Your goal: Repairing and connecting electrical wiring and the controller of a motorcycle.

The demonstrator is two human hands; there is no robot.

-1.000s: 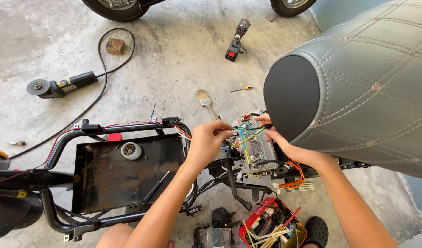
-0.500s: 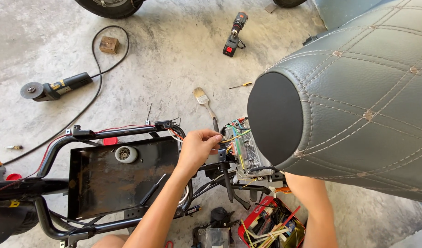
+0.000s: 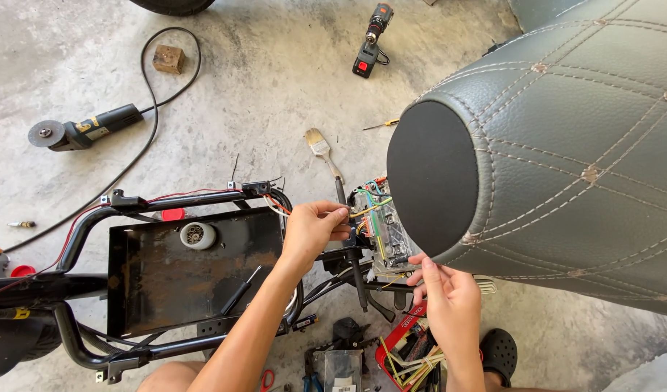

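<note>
Fingers of the left hand are pinched shut on wires at frame centre. Right hand is held half open below the control box, its fingers gripping nothing.

The right hand, on the controller box a second ago, now reaches from below; the padded grey seat looms closer across the frame.

Repair workshop, bare stained concrete floor: corded grey angle grinder at 10 o'clock, black-and-red cordless drill at 12, stripped black tubular vehicle frame at 8.
</note>
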